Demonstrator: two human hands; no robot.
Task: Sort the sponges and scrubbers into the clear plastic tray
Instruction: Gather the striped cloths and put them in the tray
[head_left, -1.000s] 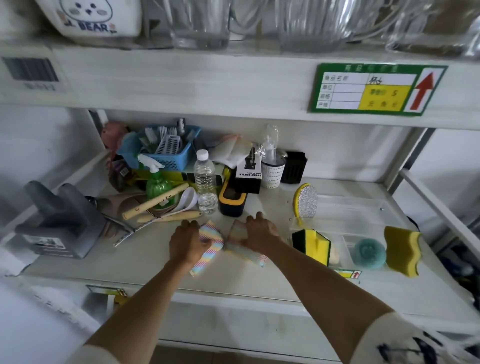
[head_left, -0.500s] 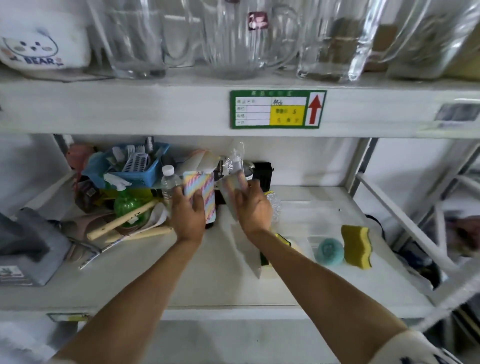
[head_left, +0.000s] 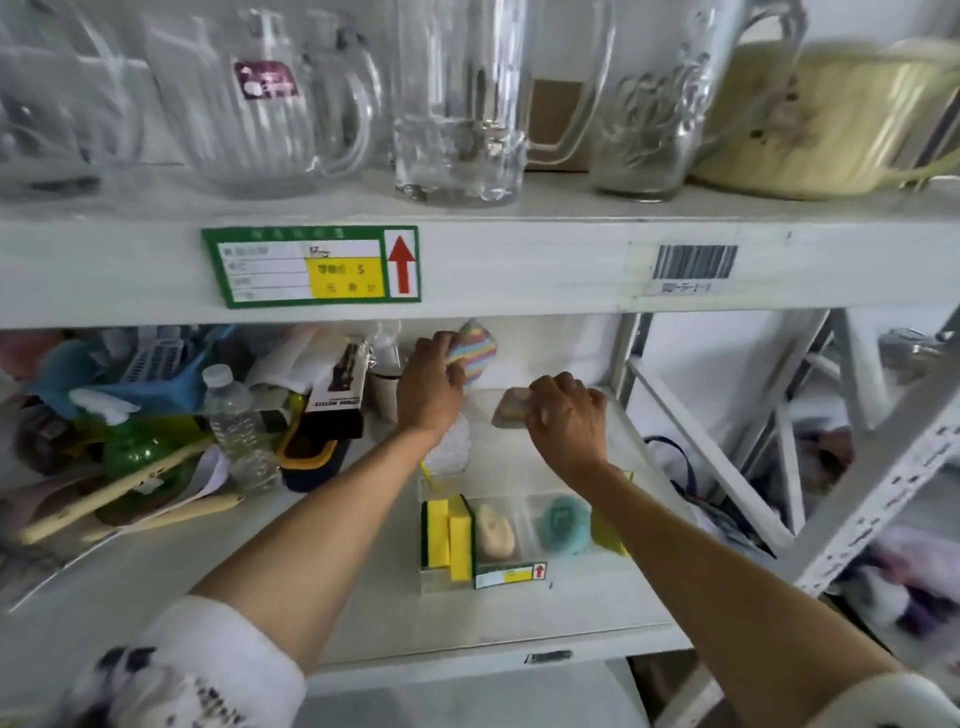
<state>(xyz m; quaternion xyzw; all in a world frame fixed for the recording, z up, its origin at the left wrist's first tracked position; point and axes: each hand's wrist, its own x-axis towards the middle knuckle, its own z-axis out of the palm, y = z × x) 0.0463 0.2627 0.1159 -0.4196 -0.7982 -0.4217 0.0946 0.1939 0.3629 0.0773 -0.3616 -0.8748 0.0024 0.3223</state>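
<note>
My left hand (head_left: 428, 384) grips a rainbow-striped sponge (head_left: 475, 349), held up above the far end of the clear plastic tray (head_left: 441, 577). My right hand (head_left: 569, 418) holds a second striped sponge (head_left: 511, 408) low over the tray's back part. At the tray's near end sit a yellow-and-green sponge (head_left: 448, 532), a beige scrubber (head_left: 494, 532) and a teal scrubber (head_left: 563, 522). A yellow sponge (head_left: 609, 530) shows beside the tray, partly behind my right forearm. A silvery scrubber (head_left: 449, 447) lies under my left wrist.
Clutter fills the shelf's left side: a water bottle (head_left: 236, 415), a green spray bottle (head_left: 137, 447), wooden sticks (head_left: 114, 491), a blue basket (head_left: 156, 374), a black box (head_left: 337, 389). Glass jugs (head_left: 457, 104) stand on the upper shelf. A metal frame (head_left: 727, 467) rises on the right.
Both hands lifted the striped sponges off the shelf and carried them right to the tray's far end. The right one has come down low; the camera has swung right.
</note>
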